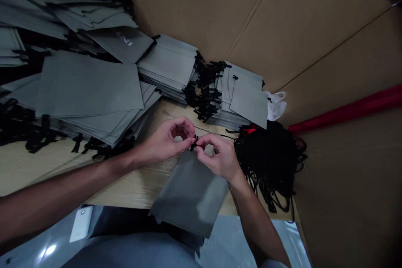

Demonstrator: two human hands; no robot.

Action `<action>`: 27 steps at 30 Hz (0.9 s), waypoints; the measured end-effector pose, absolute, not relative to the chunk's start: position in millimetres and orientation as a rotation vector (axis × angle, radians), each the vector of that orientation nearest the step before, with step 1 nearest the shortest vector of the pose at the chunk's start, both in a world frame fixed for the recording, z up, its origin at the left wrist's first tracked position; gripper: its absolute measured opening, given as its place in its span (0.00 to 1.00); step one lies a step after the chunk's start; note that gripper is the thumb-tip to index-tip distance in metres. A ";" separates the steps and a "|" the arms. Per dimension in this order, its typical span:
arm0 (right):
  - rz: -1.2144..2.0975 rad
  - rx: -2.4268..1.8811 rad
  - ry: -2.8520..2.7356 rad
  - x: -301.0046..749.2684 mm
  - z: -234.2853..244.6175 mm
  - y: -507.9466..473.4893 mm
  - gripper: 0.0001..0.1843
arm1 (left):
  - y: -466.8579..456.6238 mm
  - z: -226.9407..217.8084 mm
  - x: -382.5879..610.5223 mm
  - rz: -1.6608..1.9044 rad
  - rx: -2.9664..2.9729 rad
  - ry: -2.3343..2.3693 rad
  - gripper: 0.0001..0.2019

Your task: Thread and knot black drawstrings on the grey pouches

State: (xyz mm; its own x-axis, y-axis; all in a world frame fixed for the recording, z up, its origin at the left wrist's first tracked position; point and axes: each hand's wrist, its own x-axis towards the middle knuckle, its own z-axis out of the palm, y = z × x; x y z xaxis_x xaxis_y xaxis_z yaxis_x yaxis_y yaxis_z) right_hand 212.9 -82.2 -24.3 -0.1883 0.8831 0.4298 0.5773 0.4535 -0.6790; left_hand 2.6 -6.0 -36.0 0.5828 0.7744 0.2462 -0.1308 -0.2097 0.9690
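A grey fabric pouch [191, 192] lies over the table's front edge, its lower end hanging past it. At its top, a short black cord [194, 143] is pinched between my two hands. My left hand [171, 138] curls in from the left, thumb and fingertips closed on the cord. From the right, my right hand [221, 155] pinches the same cord, its fingertips almost touching the left ones. The exact shape of the cord between the fingertips is too small to make out.
Stacks of grey pouches [91, 83] with black cords cover the left side; more stacks [171, 60] stand behind. A heap of black cords [270, 163] lies right, by a white plastic bag [276, 105]. Cardboard walls [314, 29] rise behind and right of the table [132, 188].
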 end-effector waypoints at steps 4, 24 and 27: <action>0.495 -1.298 -1.793 216.0 -25.8 -80.7 0.07 | -9.9 -29.9 -1.6 0.919 1.970 0.539 0.02; 0.624 -1.328 -1.666 212.1 -33.4 -81.0 0.06 | -13.4 -47.2 -1.6 1.325 2.642 0.391 0.04; 0.625 -1.303 -1.659 211.7 -36.0 -80.9 0.06 | -15.4 -44.8 0.0 1.316 2.549 0.429 0.05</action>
